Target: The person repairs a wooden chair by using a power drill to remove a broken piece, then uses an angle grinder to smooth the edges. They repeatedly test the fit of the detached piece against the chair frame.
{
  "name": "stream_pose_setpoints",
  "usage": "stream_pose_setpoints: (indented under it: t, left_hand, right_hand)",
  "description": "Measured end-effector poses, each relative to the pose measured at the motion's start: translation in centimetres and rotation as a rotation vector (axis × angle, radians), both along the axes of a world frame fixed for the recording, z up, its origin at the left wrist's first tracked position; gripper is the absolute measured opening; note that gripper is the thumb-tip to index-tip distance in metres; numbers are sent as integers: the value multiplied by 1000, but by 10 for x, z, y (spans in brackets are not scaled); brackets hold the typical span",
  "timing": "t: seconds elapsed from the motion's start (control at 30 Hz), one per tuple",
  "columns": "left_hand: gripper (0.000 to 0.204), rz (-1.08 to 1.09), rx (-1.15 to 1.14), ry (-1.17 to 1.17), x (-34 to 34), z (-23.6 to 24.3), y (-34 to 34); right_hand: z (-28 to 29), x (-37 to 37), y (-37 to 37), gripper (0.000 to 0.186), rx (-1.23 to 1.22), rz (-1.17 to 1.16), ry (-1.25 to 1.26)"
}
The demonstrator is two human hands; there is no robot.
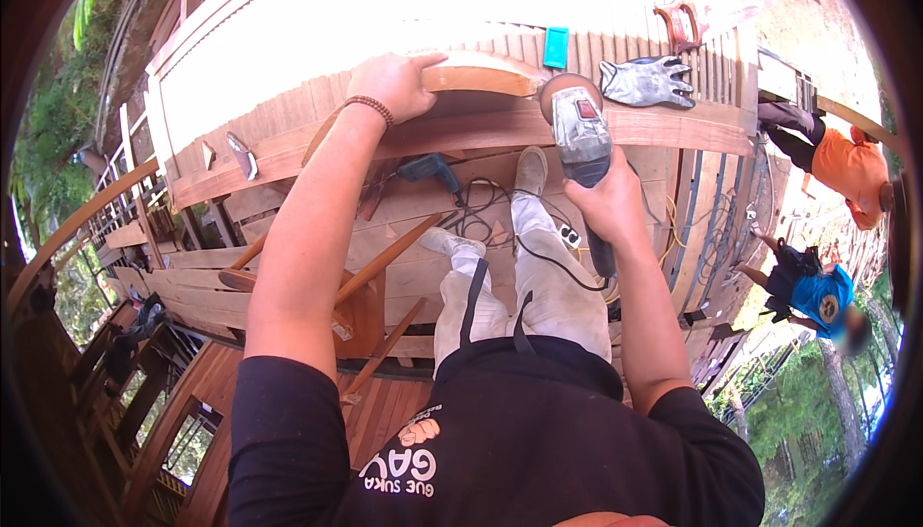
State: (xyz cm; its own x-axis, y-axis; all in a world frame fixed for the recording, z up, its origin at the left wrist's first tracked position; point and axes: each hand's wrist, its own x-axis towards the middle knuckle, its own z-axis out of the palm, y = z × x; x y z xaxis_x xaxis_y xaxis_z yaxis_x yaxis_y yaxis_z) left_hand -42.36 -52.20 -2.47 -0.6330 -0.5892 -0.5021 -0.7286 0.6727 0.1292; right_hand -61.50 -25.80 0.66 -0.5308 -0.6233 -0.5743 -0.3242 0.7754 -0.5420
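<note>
My left hand (392, 87) is closed round the left end of a curved wooden piece (486, 77), thumb stretched along its top. The piece lies over the near edge of a slatted wooden table (663, 127). In my right hand (613, 198) is an angle grinder (581, 138), gripped round its dark body. The grinder's round brown disc (569, 90) is at the right end of the curved piece; whether it touches the wood, I cannot tell. A power cord runs from the grinder's rear end.
On the table are a turquoise tray (556, 47), a grey-white work glove (649, 82) and a reddish-brown object (680, 27). Below it lie a blue power drill (430, 169) and tangled cables (486, 224). A wooden stool (361, 311) stands left of my legs. Two people are at the right.
</note>
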Motion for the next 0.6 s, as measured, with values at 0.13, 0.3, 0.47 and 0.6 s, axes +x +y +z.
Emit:
stream_pose_setpoints:
  t: [0.13, 0.3, 0.47, 0.6]
  left_hand:
    - [54, -4, 8, -13, 0, 0, -2]
    - [52, -9, -4, 14, 2, -4, -1]
    - [52, -5, -14, 24, 4, -6, 0]
    - [54, -15, -4, 3, 3, -3, -2]
  right_hand:
    - [6, 1, -1, 55, -26, -48, -37]
    - [3, -3, -4, 57, -33, -5, -18]
    - [1, -5, -5, 58, -11, -7, -29]
    - [5, -6, -5, 59, -1, -39, -59]
